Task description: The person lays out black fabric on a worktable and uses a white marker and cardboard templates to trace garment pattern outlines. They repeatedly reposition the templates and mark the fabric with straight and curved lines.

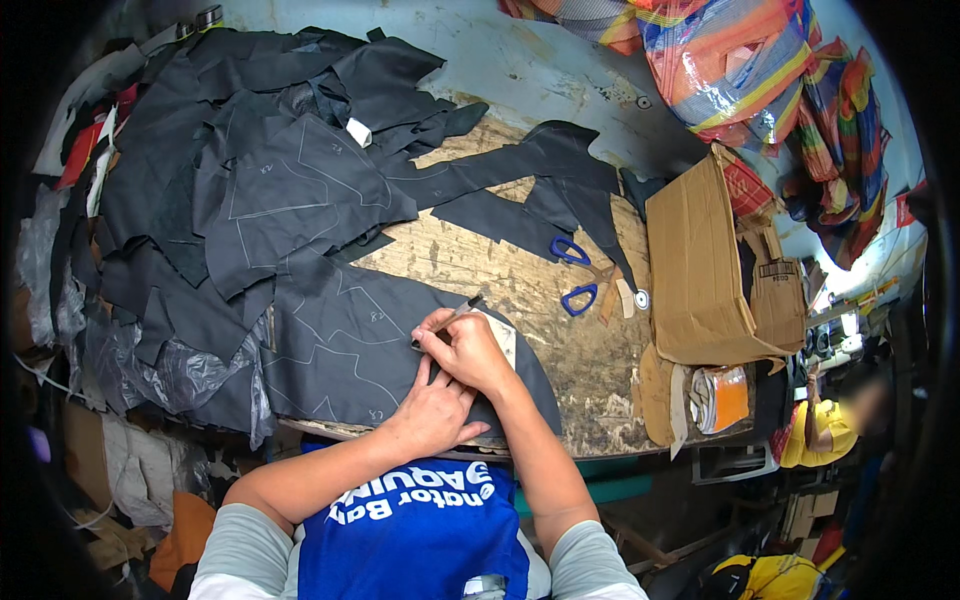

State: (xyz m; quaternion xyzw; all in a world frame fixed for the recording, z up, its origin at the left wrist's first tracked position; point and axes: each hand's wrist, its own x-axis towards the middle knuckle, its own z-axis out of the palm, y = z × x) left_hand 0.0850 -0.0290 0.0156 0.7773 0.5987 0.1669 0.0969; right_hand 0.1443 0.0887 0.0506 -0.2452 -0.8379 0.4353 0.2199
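Observation:
A dark sheet of leather-like material [320, 380] with pale drawn outlines lies at the table's front edge. My right hand [467, 350] is closed around a slim pen-like marker [462, 310], its lower end near the sheet. Part of a whitish pattern piece [503, 340] shows beside that wrist, the rest hidden. My left hand [435, 412] rests on the sheet just below the right one, fingers stretched out and pressing down. Scissors with blue handles [580, 298] lie on the wooden table [600, 370] to the right.
A heap of dark pieces [170, 190] covers the table's left side, some with outlines. Dark offcuts [500, 225] lie farther back. At right stand a cardboard box [700, 270] and an orange-and-white packet [720, 398]. Colourful bags [730, 70] hang above; a person in yellow [820, 430] is beyond.

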